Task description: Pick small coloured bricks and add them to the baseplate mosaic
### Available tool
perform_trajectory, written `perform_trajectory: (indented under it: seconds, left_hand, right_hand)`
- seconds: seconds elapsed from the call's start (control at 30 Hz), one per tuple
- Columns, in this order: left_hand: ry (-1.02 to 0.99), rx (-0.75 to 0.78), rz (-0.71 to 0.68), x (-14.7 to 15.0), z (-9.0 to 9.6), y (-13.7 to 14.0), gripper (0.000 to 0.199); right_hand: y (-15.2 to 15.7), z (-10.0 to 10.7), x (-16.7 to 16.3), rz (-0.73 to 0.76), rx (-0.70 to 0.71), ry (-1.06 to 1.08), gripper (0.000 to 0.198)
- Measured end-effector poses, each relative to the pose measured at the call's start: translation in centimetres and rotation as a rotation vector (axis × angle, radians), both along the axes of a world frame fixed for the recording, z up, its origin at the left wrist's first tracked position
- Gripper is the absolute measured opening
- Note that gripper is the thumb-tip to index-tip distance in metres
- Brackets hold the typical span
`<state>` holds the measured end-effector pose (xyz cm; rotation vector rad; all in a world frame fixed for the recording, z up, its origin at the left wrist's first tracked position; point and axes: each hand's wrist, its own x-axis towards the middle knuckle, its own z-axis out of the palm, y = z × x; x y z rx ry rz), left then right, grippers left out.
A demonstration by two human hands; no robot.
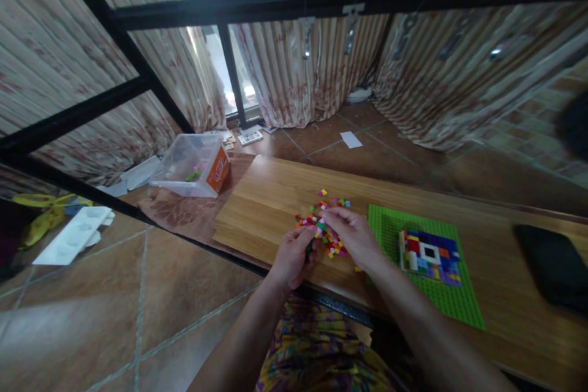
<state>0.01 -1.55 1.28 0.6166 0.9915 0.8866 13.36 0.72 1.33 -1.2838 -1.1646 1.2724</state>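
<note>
Fingers of left hand (291, 257) curled inward, closed loosely around something small and dark green; what it is cannot be told. Hand rests at near edge of wooden table (266, 208). Fingers of right hand (351, 234) drawn together, tips pinching a small piece at the pile of bricks (324, 223); its colour is too small to read. Pile is loose and multicoloured, scattered between and just beyond both hands.

Far left on floor: clear plastic box (193, 165) with orange label, tipped on its side. Right of hands: green baseplate (390, 226) flat on table, bearing a partly built block (429, 255) in blue, red and white. Far right: dark phone (554, 266) lying flat.
</note>
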Motion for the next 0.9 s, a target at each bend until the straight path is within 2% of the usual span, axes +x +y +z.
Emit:
perform_trajectory:
  seconds: [0.13,0.3,0.43,0.53,0.63,0.77,0.9]
  left_hand:
    - [0.191,0.111,0.038,0.5,-0.7,0.1,0.031]
    - [0.167,0.138,0.024,0.9,-1.0,0.2,0.031]
    - [0.158,0.093,0.041,0.9,-1.0,0.3,0.032]
    - [0.163,0.061,0.067,1.0,-1.3,0.5,0.034]
    - [0.182,0.053,0.098,1.2,-1.8,0.9,0.038]
    - [0.218,0.019,0.142,1.7,-2.1,1.7,0.042]
    - [0.215,-0.041,0.123,2.0,-2.0,2.0,0.045]
  right_hand:
    - [0.0,0.5,0.3,0.044,-0.041,-0.124,0.032]
    - [-0.1,-0.4,0.2,-0.045,-0.140,0.059,0.035]
    - [0.5,-1.6,0.8,-0.134,-0.106,-0.011,0.033]
    - [1.0,-2.1,1.2,-0.135,-0.078,-0.081,0.033]
    - [1.0,-2.1,1.2,-0.123,-0.111,-0.025,0.034]
    - [0.7,-1.8,0.9,-0.178,-0.168,0.086,0.035]
    - [0.4,-1.5,0.7,-0.180,-0.165,0.112,0.034]
